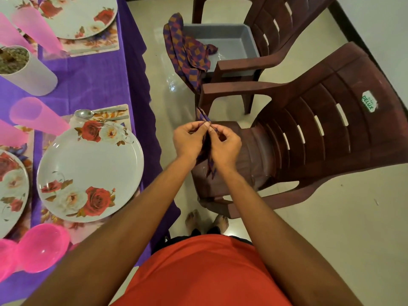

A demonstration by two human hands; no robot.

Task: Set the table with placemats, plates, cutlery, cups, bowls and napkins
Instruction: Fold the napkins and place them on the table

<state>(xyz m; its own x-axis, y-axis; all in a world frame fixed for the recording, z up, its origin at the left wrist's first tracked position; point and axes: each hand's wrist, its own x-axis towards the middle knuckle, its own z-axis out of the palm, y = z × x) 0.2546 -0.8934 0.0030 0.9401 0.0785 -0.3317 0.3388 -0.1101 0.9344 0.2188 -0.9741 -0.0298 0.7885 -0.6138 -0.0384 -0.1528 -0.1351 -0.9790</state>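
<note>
Hands: the left hand [188,138] and the right hand [225,143] meet in the air, out past the worktop's chair-side edge and above the seat of the nearer chair [331,133]
Fingers: both sets are curled in narrow, pinching a folded napkin [202,117] between them
Napkin: purple and orange check; its upper end pokes out above the thumbs and its lower end hangs between the wrists, clear of the worktop
Worktop: spread with a purple cloth [99,85] that droops over the edge facing the chairs
Near setting: a rose-patterned plate [90,171] sits on a floral placemat [48,215] close to that edge, with a spoon [85,113] on the mat just beyond the plate's far rim
Far setting: a second plate [79,14] on its own mat [99,44], further along the same edge
Cups: a pink cup [35,115] stands inboard of the near plate, and a white tumbler [28,71] stands between the two settings
Bowls: pink bowls [42,248] at the worktop's near end, beside the person's left arm
Chairs: two dark brown plastic armchairs face the worktop; the nearer one has a green sticker on its back
Tub: a grey tub [231,40] rests on the farther chair [276,18], with another checked cloth [185,51] draped over its worktop-side rim
Floor: glossy cream tiles [331,228], with bare feet [194,217] by the nearer chair
Wall: pale [386,29], with a dark skirting along its foot
</note>
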